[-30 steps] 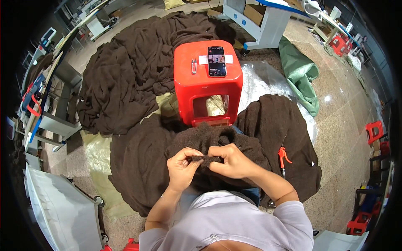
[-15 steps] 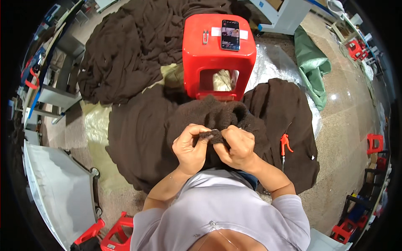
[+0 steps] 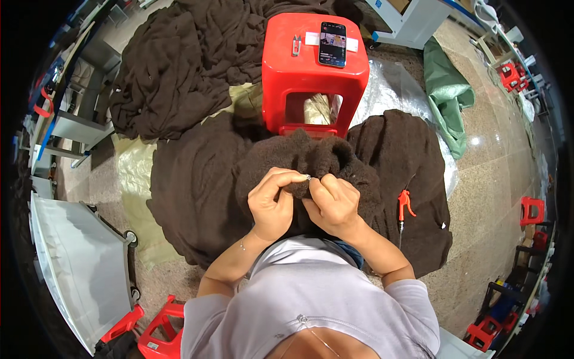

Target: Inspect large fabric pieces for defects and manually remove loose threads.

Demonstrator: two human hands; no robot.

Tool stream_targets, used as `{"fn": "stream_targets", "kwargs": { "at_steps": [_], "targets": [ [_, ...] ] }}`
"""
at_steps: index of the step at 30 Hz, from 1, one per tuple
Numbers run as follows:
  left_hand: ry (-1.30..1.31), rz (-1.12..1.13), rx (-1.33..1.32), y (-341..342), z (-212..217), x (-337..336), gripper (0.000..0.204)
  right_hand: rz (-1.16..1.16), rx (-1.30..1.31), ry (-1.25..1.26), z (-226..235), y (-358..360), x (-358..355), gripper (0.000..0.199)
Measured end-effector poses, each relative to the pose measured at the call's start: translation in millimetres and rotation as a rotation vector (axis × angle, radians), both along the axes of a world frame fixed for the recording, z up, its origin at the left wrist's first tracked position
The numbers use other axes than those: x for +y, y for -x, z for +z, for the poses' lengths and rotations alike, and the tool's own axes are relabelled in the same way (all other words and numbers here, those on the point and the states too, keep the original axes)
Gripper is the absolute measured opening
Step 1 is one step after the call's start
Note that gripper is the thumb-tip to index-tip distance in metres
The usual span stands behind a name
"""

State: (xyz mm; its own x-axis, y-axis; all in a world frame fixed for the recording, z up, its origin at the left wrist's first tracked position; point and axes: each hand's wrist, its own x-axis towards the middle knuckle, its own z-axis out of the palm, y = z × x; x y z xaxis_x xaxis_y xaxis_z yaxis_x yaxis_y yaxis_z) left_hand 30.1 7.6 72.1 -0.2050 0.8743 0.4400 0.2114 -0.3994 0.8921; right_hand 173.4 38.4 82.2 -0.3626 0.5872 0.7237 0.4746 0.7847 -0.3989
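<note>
My left hand (image 3: 272,202) and my right hand (image 3: 335,204) meet over the dark brown fuzzy fabric (image 3: 269,160) bunched on my lap. Thumb and fingers of the left pinch an edge of it. Closed beside it, my right hand grips the same fabric, its fingertips close to those of the left. A tiny pale, shiny spot shows between the fingertips, too small to name. The fabric's upper part folds into a loose roll in front of my hands.
Ahead stands a red plastic stool (image 3: 281,75) bearing a phone (image 3: 332,45) and thread snips (image 3: 296,46). An orange-red air blow gun (image 3: 406,205) lies on brown cloth at right. More brown cloth (image 3: 179,72) is heaped far left. A white wheeled cart (image 3: 84,263) stands at left.
Both hands have shifted slightly upward in the view. The strip of brown fabric that stretched between my fingertips is now mostly hidden, and a small pale spot shows there.
</note>
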Motion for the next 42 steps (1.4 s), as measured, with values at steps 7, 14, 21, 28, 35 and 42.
{"fn": "stream_targets", "kwargs": {
  "at_steps": [7,14,21,28,35,42],
  "targets": [
    [-0.099,0.052,0.062,-4.6,-1.6,0.7,0.019,-0.019,0.347,0.369,-10.7,10.4,-7.9,0.013],
    [0.137,-0.035,0.173,5.2,-10.0,4.9,0.050,-0.076,0.108,0.024,-22.8,-3.0,4.3,0.037],
    [0.500,-0.271,-0.743,68.0,-31.6,8.8,0.009,-0.200,0.533,0.809,-31.0,-40.9,28.5,0.008],
    [0.531,-0.336,-0.556,32.5,-7.5,17.8,0.009,0.175,0.139,0.562,7.7,-22.9,33.9,0.038],
    [0.683,-0.481,-0.539,39.3,0.0,18.1,0.014,0.332,0.122,0.797,7.6,-20.8,31.8,0.011],
    [0.600,-0.344,-0.584,30.7,-17.5,13.5,0.011,0.245,0.211,0.537,0.3,-6.5,18.9,0.010]
  ]
}}
